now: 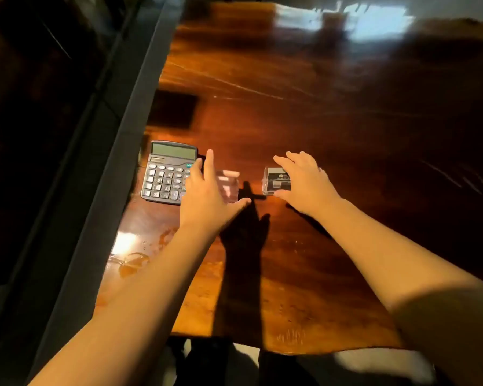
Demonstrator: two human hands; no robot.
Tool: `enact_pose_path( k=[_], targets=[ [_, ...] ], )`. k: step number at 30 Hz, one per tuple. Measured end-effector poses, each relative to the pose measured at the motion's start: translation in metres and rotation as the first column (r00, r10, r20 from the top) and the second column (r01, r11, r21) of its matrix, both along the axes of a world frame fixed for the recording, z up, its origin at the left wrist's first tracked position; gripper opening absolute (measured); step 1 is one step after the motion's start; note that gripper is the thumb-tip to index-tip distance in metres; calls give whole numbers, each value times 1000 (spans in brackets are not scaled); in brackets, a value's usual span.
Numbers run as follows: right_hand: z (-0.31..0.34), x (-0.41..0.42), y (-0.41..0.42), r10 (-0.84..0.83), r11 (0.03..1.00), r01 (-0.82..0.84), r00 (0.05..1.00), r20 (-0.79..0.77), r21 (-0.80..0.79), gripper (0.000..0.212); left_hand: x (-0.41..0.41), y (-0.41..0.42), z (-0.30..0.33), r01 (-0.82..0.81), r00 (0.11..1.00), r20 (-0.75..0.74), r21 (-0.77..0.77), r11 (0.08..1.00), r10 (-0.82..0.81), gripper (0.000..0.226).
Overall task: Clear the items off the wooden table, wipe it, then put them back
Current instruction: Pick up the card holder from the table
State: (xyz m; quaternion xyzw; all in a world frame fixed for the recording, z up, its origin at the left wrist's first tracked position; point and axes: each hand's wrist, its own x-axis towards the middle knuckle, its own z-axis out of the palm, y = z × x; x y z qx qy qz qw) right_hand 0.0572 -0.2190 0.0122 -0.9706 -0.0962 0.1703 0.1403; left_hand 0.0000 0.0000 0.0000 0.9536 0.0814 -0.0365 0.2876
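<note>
A grey calculator (166, 172) lies at the left side of the glossy wooden table (304, 112). Just right of it stands a clear plastic holder (229, 182), partly behind my left hand (207, 199), which hovers over it with fingers spread and thumb out. Whether that hand touches the holder I cannot tell. A second clear holder with dark cards (276, 181) stands further right. My right hand (304, 182) reaches around it from the right, fingers over its top and thumb at its front.
A dark square patch (173, 108) lies on the table beyond the calculator. A wet smear (134, 260) shines near the left front edge. A dark grey ledge (115, 151) runs along the table's left side.
</note>
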Motion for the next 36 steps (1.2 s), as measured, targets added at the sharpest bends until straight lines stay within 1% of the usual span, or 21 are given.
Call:
enact_pose_path(
  k=[3,5,10,13,16,20,23,26,30,34,35,36],
  targets=[
    [-13,11,2,49,996,-51,998,-29,-68,85,2,-5,-14,-40,999,-4,-3,999,40,125],
    [-23,16,3,51,995,-55,998,-48,-89,82,4,-6,-24,-63,998,2,-9,998,63,121],
    [-32,27,3,66,989,-71,997,-37,-126,64,6,-7,-28,-75,997,23,-34,997,76,116],
    [-32,31,2,84,989,-90,995,-56,-114,57,6,-6,-23,-79,996,31,-93,993,82,113],
    [-29,31,-4,73,996,-76,996,-51,-56,52,7,-6,-13,-63,996,54,-98,993,68,112],
    [-19,20,-23,-3,997,5,1000,-31,79,48,13,-15,-3,-22,996,88,-95,995,30,115],
    [-12,7,-46,-43,991,42,999,3,124,47,20,-34,1,26,995,94,-76,997,-19,117],
    [-5,-10,-75,-116,982,110,993,28,151,47,26,-61,1,82,993,93,-72,994,-75,120],
    [5,-40,-129,-244,958,234,969,43,167,46,33,-117,3,200,979,59,-57,978,-196,122],
    [10,-68,-187,-362,922,351,931,45,163,45,40,-177,10,316,949,28,-85,945,-315,123],
    [13,-81,-216,-418,899,406,907,46,162,45,41,-209,11,369,929,30,-90,925,-368,123],
    [13,-87,-224,-437,890,425,898,46,164,45,42,-219,12,395,919,22,-96,914,-394,122]
  ],
)
